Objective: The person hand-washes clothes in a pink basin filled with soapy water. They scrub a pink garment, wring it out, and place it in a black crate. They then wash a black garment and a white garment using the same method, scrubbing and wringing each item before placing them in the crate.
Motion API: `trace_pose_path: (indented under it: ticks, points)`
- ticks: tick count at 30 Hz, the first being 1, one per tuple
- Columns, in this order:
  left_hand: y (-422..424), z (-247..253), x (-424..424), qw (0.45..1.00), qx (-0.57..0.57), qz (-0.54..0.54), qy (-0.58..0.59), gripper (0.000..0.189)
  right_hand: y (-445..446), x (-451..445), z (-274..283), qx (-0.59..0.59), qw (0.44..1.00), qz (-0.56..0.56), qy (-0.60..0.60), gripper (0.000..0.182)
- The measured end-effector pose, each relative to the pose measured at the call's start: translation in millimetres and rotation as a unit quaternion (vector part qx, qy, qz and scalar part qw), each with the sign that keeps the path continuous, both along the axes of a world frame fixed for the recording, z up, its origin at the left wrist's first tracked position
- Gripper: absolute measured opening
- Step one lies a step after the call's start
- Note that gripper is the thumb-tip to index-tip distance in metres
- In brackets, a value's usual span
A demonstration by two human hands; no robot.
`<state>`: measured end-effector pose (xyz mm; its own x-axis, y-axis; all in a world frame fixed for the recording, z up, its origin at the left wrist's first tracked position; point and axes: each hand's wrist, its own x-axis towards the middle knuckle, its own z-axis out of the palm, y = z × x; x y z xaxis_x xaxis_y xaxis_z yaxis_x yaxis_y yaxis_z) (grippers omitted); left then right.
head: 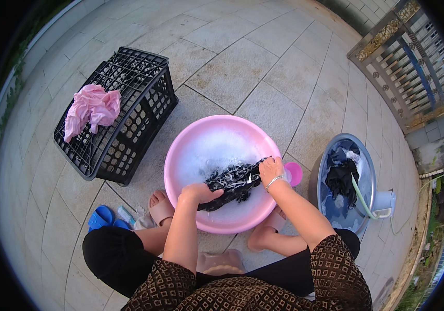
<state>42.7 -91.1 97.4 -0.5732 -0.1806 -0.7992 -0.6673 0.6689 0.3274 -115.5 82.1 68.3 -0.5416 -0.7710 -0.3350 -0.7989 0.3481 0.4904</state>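
Note:
A round pink plastic basin [175, 155] with sudsy water stands on the paving between my feet. Both hands hold a wet black-and-white patterned cloth [231, 180] over the foam, its underside touching the suds. My left hand [198, 194] grips the near-left end, thumb on top. At the far-right end, by the basin's right rim, my right hand [271, 171] closes on the fabric; a bracelet circles that wrist. A pink plastic cup [294, 173] sits just right of the rim, behind this hand. Part of the cloth is hidden under my hands.
An upturned black plastic crate [140, 128] at left bears a crumpled pink cloth [93, 109]. Blue slippers [101, 217] and a brush [126, 214] lie near my left foot. At right stands a grey metal tub [314, 182] with dark clothes [340, 179], a pale hose [362, 198] and a plastic pitcher [386, 202].

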Motion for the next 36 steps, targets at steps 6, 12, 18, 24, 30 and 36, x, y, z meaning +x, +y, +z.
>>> trace_pose_path:
  ticks: [6, 12, 18, 24, 30, 36]
  points:
    - [-2, 15, 0, 0.988, -0.133, 0.047, 0.064, 0.053, -11, 8, 76, -0.037, 0.998, -0.025, 0.039, 0.015]
    - [-17, 46, 11, 0.974, -0.160, 0.056, 0.147, 0.047, -2, 11, 127, -0.160, 0.987, 0.006, 0.002, 0.014]
    - [7, -15, 9, 0.995, 0.009, -0.098, 0.036, 0.059, 20, 22, 95, -0.002, 0.980, 0.114, -0.161, 0.011]
    - [36, -61, -4, 0.990, 0.088, 0.012, 0.112, 0.045, 43, 49, 78, 0.043, 0.960, 0.181, -0.212, 0.012]
    - [76, -82, -25, 0.880, 0.106, 0.080, 0.457, 0.031, 39, 68, 84, -0.058, 0.914, 0.252, -0.311, 0.011]
    - [53, -96, -22, 0.888, 0.065, -0.014, 0.456, 0.022, 39, 80, 97, 0.057, 0.930, 0.205, -0.299, 0.027]
